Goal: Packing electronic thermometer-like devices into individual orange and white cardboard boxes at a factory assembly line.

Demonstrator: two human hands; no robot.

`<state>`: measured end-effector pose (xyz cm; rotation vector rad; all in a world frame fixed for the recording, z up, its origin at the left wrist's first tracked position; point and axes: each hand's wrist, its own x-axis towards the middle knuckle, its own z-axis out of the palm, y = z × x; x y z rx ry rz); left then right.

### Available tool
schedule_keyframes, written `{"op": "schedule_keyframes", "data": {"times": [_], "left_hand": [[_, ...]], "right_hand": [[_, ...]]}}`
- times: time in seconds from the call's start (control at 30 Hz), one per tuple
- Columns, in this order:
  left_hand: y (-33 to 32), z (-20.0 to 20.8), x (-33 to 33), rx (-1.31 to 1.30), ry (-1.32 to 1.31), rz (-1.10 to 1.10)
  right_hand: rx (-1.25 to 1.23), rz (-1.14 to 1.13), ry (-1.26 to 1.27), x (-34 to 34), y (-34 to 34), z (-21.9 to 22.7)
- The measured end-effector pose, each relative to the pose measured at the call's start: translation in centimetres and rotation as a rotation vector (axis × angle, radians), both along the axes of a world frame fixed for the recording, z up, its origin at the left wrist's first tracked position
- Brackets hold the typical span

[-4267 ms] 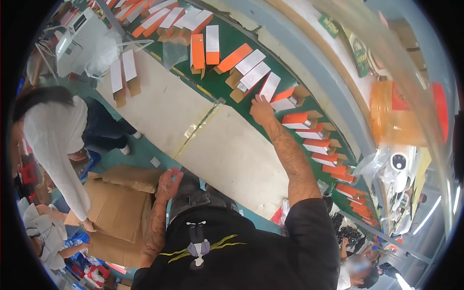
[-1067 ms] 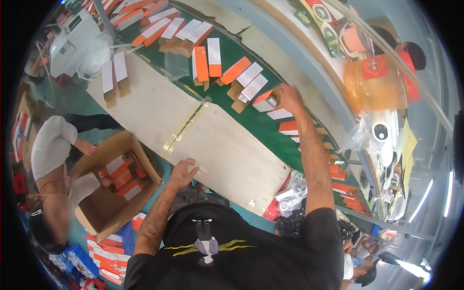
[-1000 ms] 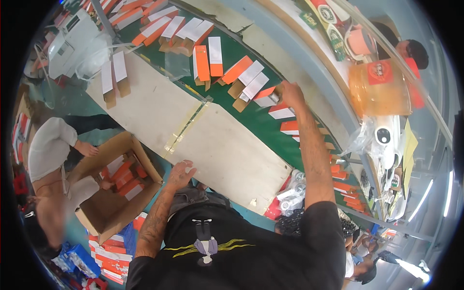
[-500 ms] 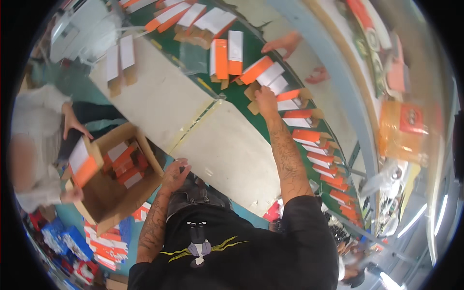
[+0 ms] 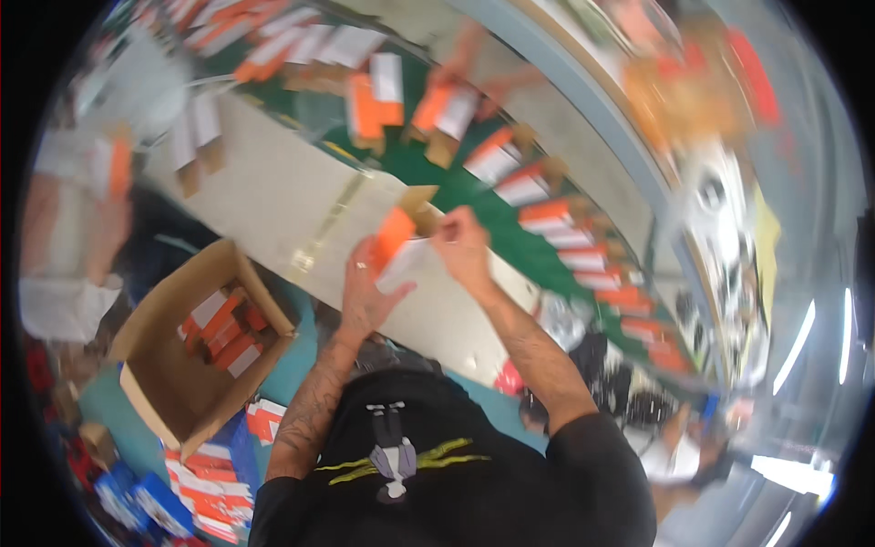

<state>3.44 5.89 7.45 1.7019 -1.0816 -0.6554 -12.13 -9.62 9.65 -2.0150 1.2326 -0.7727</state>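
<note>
Head view: orange-and-white box (image 5: 392, 235) near frame centre, brown flap (image 5: 417, 196) raised, over pale board (image 5: 448, 305). Left hand (image 5: 366, 290) grips box's lower left side. Right hand (image 5: 463, 246) at box's right, fingers bent (blurred; cannot tell whether they pinch flap). More boxes (image 5: 545, 215) line green surface (image 5: 398, 160), upper left to mid-right; open carton (image 5: 146, 319) lower left.
</note>
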Motion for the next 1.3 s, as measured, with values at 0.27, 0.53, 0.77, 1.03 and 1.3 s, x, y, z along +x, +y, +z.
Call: {"op": "schedule_keyframes", "data": {"times": [0.27,0.53,0.77,1.03,1.3], "left_hand": [[2.6,-1.4,-7.0,0.15,0.143,-0.179],[4.8,-4.5,-10.2,0.161,0.073,-0.27],[5.1,-5.3,-9.4,0.164,0.113,-0.317],[4.6,-4.3,-8.8,0.199,0.089,-0.303],[5.0,-5.8,-8.5,0.109,0.127,-0.306]], "right_hand": [[0.323,-0.09,-0.032,-15.2,13.7,-3.1],[0.445,-0.925,0.793,-36.6,11.2,-9.2],[0.315,-0.983,0.769,-33.5,12.0,-14.0],[-0.093,-0.395,0.248,-29.2,14.3,-0.8],[0.22,0.202,0.053,-15.5,13.5,14.5]]}}
